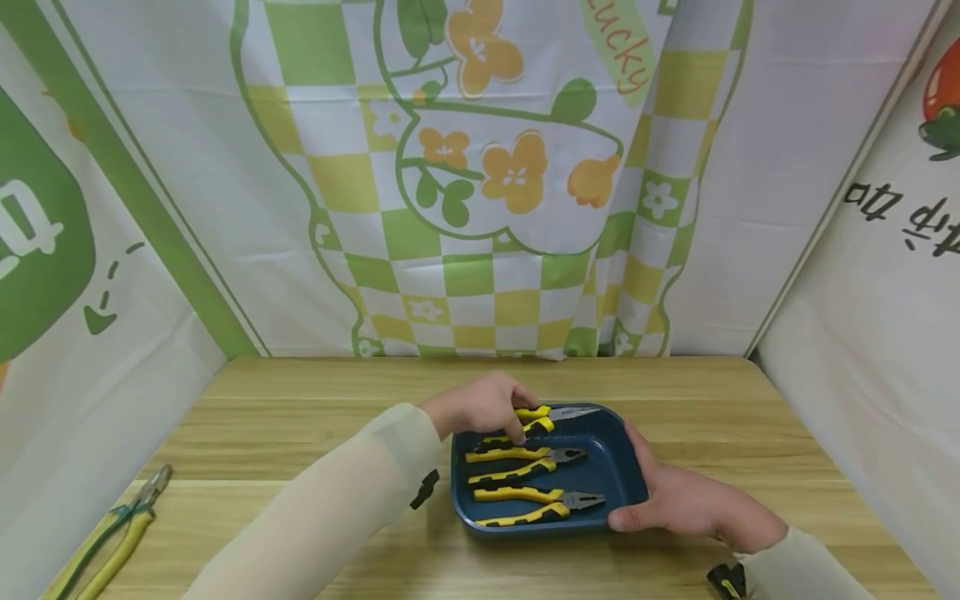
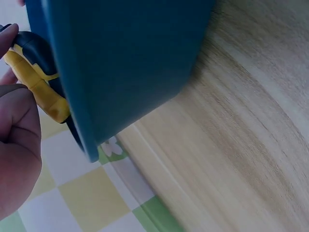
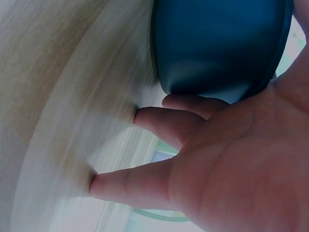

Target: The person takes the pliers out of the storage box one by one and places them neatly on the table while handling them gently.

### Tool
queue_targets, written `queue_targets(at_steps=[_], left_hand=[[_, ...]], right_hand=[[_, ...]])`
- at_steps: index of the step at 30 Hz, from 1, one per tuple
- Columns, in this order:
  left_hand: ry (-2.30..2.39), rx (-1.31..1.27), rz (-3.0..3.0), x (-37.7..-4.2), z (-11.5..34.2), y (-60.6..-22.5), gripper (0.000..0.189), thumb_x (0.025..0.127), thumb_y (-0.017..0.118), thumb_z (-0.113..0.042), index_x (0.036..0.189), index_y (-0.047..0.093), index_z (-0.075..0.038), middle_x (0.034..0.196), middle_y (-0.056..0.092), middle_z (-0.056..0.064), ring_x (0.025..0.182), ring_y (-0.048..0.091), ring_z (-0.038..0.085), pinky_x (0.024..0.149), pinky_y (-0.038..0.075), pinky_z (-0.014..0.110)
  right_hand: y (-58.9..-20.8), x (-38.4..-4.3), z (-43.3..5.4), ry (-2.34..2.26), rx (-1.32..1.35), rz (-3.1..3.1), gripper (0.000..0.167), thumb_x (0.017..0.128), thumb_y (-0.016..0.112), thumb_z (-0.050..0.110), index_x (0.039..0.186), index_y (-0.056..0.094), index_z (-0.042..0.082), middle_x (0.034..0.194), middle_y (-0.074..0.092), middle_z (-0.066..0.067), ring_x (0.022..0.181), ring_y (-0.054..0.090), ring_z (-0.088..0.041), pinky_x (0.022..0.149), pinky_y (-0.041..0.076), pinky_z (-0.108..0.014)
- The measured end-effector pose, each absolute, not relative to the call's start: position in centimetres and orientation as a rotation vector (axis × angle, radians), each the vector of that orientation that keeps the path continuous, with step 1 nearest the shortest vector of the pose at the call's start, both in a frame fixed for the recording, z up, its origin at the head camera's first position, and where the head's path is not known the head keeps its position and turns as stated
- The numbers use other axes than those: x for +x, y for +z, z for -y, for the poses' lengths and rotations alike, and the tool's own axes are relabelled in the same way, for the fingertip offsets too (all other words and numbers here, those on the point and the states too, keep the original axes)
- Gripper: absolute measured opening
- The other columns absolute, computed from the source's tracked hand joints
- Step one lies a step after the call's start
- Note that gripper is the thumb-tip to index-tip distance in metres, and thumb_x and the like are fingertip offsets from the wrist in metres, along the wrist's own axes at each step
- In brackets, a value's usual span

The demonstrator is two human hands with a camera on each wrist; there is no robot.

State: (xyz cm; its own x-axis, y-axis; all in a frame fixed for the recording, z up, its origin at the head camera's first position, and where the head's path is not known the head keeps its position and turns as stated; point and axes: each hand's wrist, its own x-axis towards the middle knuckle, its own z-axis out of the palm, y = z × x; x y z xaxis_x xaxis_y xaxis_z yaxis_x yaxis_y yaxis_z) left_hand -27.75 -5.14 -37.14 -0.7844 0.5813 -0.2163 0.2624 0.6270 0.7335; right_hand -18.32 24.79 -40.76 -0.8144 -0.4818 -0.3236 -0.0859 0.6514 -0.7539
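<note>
In the head view, a dark blue tray sits on the wooden table with three yellow-and-black-handled pliers in it. My left hand reaches over its back left side and grips the handles of the rearmost pair, long-nose pliers. Their yellow-and-black handle shows by the tray rim in the left wrist view. Middle pliers and front pliers lie below, noses to the right. My right hand braces the tray's right end, thumb at the front corner; in the right wrist view straight fingers touch the table.
Another pair of pliers, green and yellow, lies on the table at the far left. Printed cloth hangs behind the table, and white cloth walls stand at both sides.
</note>
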Motion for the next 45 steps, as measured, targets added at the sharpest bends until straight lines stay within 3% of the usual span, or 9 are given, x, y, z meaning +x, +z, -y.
queue_targets(at_steps=[12, 23, 28, 30, 32, 34, 36, 40, 45], left_hand=[[1.243, 0.517, -2.371, -28.3, 6.7, -36.3, 0.056, 0.073, 0.087, -0.004, 0.126, 0.070, -0.012, 0.125, 0.065, 0.003, 0.121, 0.056, 0.023, 0.096, 0.050, 0.041], [1.296, 0.384, -2.430, -28.4, 9.0, -35.6, 0.055, 0.072, 0.088, -0.004, 0.123, 0.071, -0.013, 0.119, 0.066, 0.006, 0.113, 0.058, 0.025, 0.091, 0.051, 0.046], [1.304, 0.311, -2.476, -28.4, 10.4, -35.6, 0.054, 0.072, 0.087, -0.004, 0.123, 0.070, -0.012, 0.119, 0.063, 0.008, 0.112, 0.058, 0.027, 0.087, 0.053, 0.044], [1.307, 0.273, -2.496, -28.4, 11.0, -35.7, 0.054, 0.073, 0.086, -0.004, 0.124, 0.070, -0.010, 0.120, 0.063, 0.008, 0.106, 0.058, 0.023, 0.082, 0.054, 0.040], [1.332, 0.199, -2.497, -28.4, 11.7, -35.8, 0.054, 0.073, 0.085, -0.003, 0.124, 0.069, -0.008, 0.117, 0.064, 0.009, 0.084, 0.058, 0.016, 0.070, 0.051, 0.033], [1.344, 0.122, -2.497, -28.3, 12.4, -35.9, 0.055, 0.073, 0.083, -0.002, 0.126, 0.068, -0.006, 0.112, 0.066, 0.010, 0.062, 0.045, 0.012, 0.057, 0.042, 0.029], [1.350, 0.051, -2.502, -28.2, 13.1, -36.0, 0.056, 0.073, 0.082, -0.002, 0.127, 0.067, -0.004, 0.110, 0.067, 0.009, 0.055, 0.033, 0.011, 0.053, 0.035, 0.028], [1.301, -0.024, -2.537, -28.0, 14.8, -36.7, 0.058, 0.073, 0.081, -0.003, 0.129, 0.065, 0.000, 0.113, 0.066, 0.010, 0.060, 0.036, 0.015, 0.053, 0.034, 0.029], [1.175, -0.043, -2.588, -27.6, 16.9, -37.9, 0.057, 0.075, 0.079, -0.007, 0.130, 0.063, 0.000, 0.128, 0.060, 0.015, 0.099, 0.059, 0.029, 0.072, 0.051, 0.036]], right_hand=[[-40.8, -18.1, -24.8, -1.048, -0.463, -2.364, 0.129, 0.086, 0.079, 0.041, 0.152, -0.027, 0.007, 0.123, 0.060, -0.029, 0.104, 0.062, -0.026, 0.097, 0.043, -0.047], [-40.9, -18.2, -24.9, -1.047, -0.472, -2.362, 0.129, 0.087, 0.078, 0.041, 0.151, -0.028, 0.006, 0.116, 0.064, -0.025, 0.096, 0.064, -0.022, 0.094, 0.044, -0.046], [-40.9, -18.1, -24.9, -1.047, -0.461, -2.375, 0.130, 0.086, 0.079, 0.041, 0.151, -0.027, 0.004, 0.120, 0.061, -0.029, 0.101, 0.062, -0.025, 0.096, 0.043, -0.048], [-40.9, -18.1, -24.8, -1.041, -0.454, -2.381, 0.130, 0.085, 0.079, 0.041, 0.151, -0.027, 0.004, 0.123, 0.059, -0.031, 0.105, 0.061, -0.027, 0.097, 0.043, -0.048], [-40.8, -18.1, -24.8, -1.041, -0.459, -2.382, 0.131, 0.085, 0.079, 0.041, 0.151, -0.027, 0.003, 0.125, 0.057, -0.033, 0.107, 0.060, -0.029, 0.097, 0.042, -0.049], [-40.8, -18.1, -24.8, -1.042, -0.464, -2.380, 0.131, 0.085, 0.079, 0.042, 0.151, -0.027, 0.003, 0.126, 0.056, -0.033, 0.108, 0.060, -0.029, 0.098, 0.042, -0.050], [-40.8, -18.1, -24.8, -1.044, -0.469, -2.377, 0.131, 0.085, 0.079, 0.041, 0.151, -0.027, 0.003, 0.125, 0.057, -0.033, 0.107, 0.060, -0.029, 0.098, 0.042, -0.050], [-40.8, -18.1, -24.8, -1.043, -0.480, -2.377, 0.130, 0.086, 0.079, 0.042, 0.151, -0.027, 0.004, 0.120, 0.061, -0.029, 0.103, 0.061, -0.027, 0.097, 0.042, -0.051], [-40.8, -18.2, -24.8, -1.064, -0.468, -2.354, 0.130, 0.086, 0.079, 0.040, 0.151, -0.028, 0.004, 0.121, 0.060, -0.029, 0.105, 0.060, -0.028, 0.097, 0.041, -0.051]])
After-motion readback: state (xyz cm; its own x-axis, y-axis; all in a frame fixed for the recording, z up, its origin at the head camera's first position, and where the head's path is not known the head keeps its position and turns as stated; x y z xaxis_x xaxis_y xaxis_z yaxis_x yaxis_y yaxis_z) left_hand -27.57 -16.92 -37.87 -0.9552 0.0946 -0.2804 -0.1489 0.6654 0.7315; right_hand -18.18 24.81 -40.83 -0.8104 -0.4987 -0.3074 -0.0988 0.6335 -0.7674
